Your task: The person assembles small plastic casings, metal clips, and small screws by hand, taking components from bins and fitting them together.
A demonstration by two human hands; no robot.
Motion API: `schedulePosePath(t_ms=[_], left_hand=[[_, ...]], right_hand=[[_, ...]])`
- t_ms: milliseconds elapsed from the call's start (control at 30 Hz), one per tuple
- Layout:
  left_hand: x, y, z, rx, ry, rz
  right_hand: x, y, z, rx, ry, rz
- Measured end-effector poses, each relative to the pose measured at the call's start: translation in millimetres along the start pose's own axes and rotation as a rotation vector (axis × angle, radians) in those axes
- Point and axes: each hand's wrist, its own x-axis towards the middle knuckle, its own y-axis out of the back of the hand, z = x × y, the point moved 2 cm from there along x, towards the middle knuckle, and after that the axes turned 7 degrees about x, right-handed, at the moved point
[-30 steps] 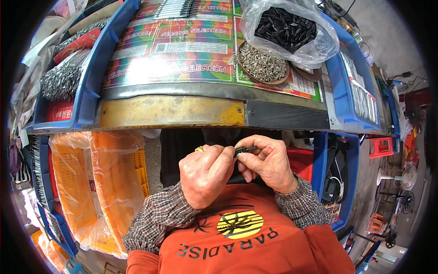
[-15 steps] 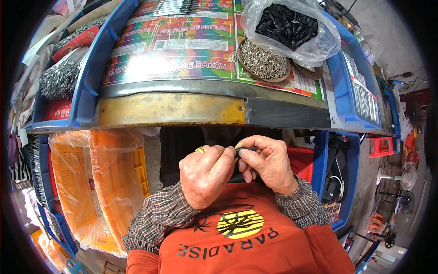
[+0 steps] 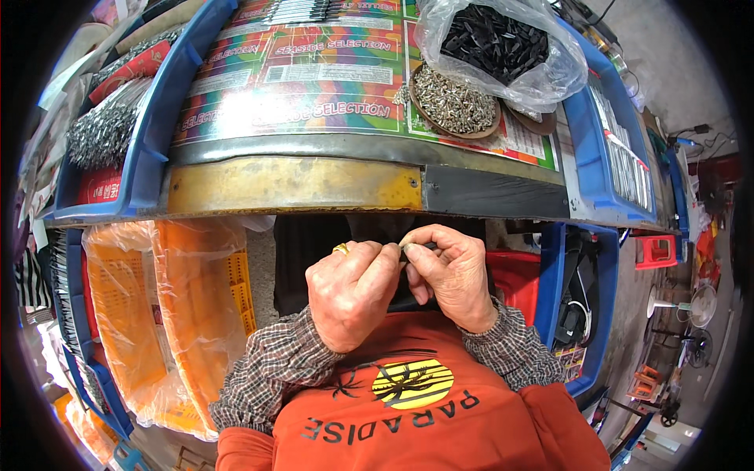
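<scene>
My left hand (image 3: 353, 290), with a gold ring on one finger, and my right hand (image 3: 455, 275) meet fingertip to fingertip in front of my red shirt, just below the bench edge. Both are closed in a pinch. A small black piece (image 3: 404, 256) barely shows between the fingertips; the rest is hidden. Beyond them on the bench, a clear plastic bag (image 3: 564, 67) holds many slim black pieces (image 3: 491, 43). Beside it a round shallow dish (image 3: 497, 125) is heaped with tiny silvery metal parts (image 3: 454, 96).
The metal-trimmed bench edge (image 3: 298, 184) runs across ahead of my hands. Blue bins with silvery rods (image 3: 106, 129) and white sticks (image 3: 624, 157) flank the bench. An orange basket lined with plastic (image 3: 188, 314) stands low left; a blue crate (image 3: 550, 282) stands low right.
The black piece that stuck out of my right fingers is now almost hidden. My right hand has shifted slightly left and up, closer against the left fingertips.
</scene>
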Motion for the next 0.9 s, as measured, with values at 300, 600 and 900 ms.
schedulePosePath(t_ms=[300, 600, 900], left_hand=[[1.7, 3.9, -2.4, -0.074, 0.040, -0.011], [-0.9, -0.2, 0.5, -0.038, 0.007, -0.020], [9.0, -1.8, 0.6, 0.001, -0.063, 0.058]], right_hand=[[0.3, 6.7, -4.5, 0.071, -0.005, -0.086], [1.0, 3.7, -5.4, -0.035, -0.018, -0.033], [2.2, 0.4, -8.8, -0.030, 0.069, 0.022]])
